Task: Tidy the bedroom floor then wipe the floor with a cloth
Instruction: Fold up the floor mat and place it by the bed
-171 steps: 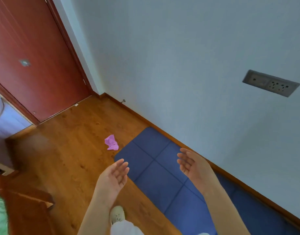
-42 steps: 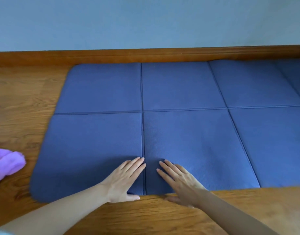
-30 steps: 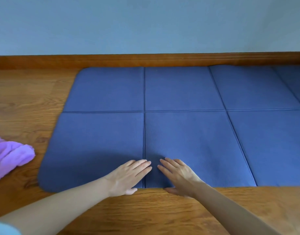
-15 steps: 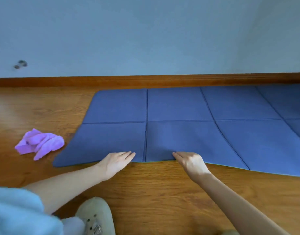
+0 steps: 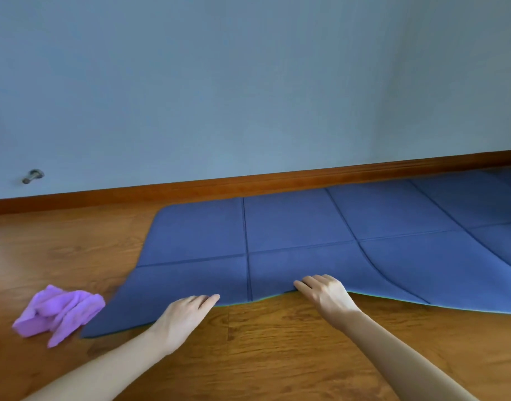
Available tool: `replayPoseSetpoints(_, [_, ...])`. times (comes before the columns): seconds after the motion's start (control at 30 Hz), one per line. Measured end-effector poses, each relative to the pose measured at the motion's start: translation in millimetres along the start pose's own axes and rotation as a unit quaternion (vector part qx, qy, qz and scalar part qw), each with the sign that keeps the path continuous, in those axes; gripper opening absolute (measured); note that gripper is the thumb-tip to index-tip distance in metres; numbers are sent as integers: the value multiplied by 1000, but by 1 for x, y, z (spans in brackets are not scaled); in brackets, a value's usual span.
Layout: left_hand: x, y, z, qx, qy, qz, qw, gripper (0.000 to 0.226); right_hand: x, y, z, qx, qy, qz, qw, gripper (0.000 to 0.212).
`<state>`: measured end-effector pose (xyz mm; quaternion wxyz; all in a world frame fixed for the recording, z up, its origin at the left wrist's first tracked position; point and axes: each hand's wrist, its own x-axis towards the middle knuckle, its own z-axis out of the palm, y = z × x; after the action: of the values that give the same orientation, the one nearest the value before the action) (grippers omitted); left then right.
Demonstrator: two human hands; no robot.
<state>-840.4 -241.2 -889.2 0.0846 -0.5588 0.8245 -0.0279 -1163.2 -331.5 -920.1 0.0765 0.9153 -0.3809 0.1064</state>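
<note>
A blue segmented mat point(image 5: 300, 227) lies on the wooden floor point(image 5: 263, 342) along the wall. Its near edge is raised a little and shows a thin green underside. My right hand point(image 5: 326, 293) grips that near edge, fingers curled over it. My left hand point(image 5: 187, 316) reaches with straight fingers, the tips touching the same edge further left. A crumpled purple cloth point(image 5: 60, 314) lies on the floor, just left of the mat's near left corner.
A wooden skirting board point(image 5: 248, 183) runs along the pale blue wall behind the mat. A small metal door stop point(image 5: 33, 176) sticks out of the wall at the far left. The mat continues out of view to the right.
Both hands slid from flat on the mat back to its near edge. My right hand curled onto the edge and lifted it slightly. The view pulled back and up.
</note>
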Motion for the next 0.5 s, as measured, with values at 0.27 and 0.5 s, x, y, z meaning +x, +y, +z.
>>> replayPoseSetpoints(0.27, [22,-22,-2,-34,111,1,993,79,33,26,-12,-56,46,-57,996,55])
replayPoseSetpoints(0.5, [43,-51,-31,-45,231,-29,972,77,62,36,-48,-96,27,-68,993,54])
